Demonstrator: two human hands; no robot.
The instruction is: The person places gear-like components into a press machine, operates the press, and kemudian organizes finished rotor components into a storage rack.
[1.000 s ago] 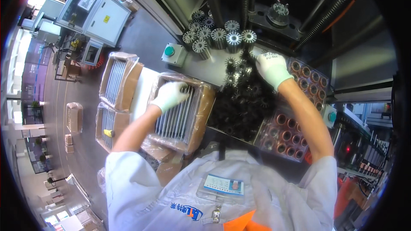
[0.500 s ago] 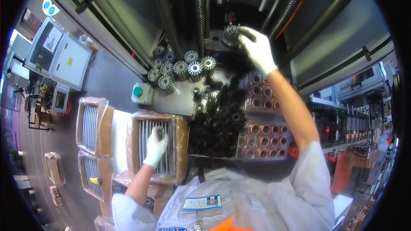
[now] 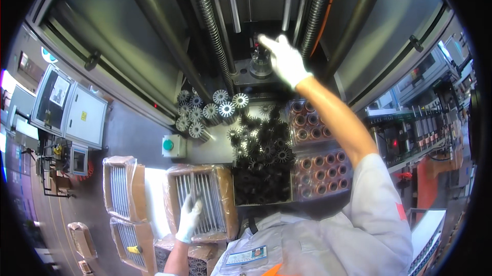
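Observation:
My left hand (image 3: 189,220), in a white glove, is over an open carton (image 3: 230,209) lined with clear plastic and filled with long metal rods (image 3: 209,209). Its fingers close around one grey metal rod (image 3: 193,186), which points away from me. My right hand (image 3: 285,62), also gloved, reaches into the machine with its fingers apart. It is just above and to the right of a round metal fixture (image 3: 261,67), beside a small red-tipped part. I see nothing in its grasp, though the palm side is hidden.
Slotted rotor cores (image 3: 210,111) stand in a cluster left of a pile of dark toothed pieces (image 3: 261,148). Clear trays of copper-coloured rings (image 3: 320,168) lie on the right. A green button box (image 3: 174,145) sits at the left edge. Thick columns (image 3: 154,20) flank the fixture.
The view has tilted up toward the machine. My right hand has come off the toothed core at the fixture, its fingers now spread. A rod shows lengthwise in my left hand.

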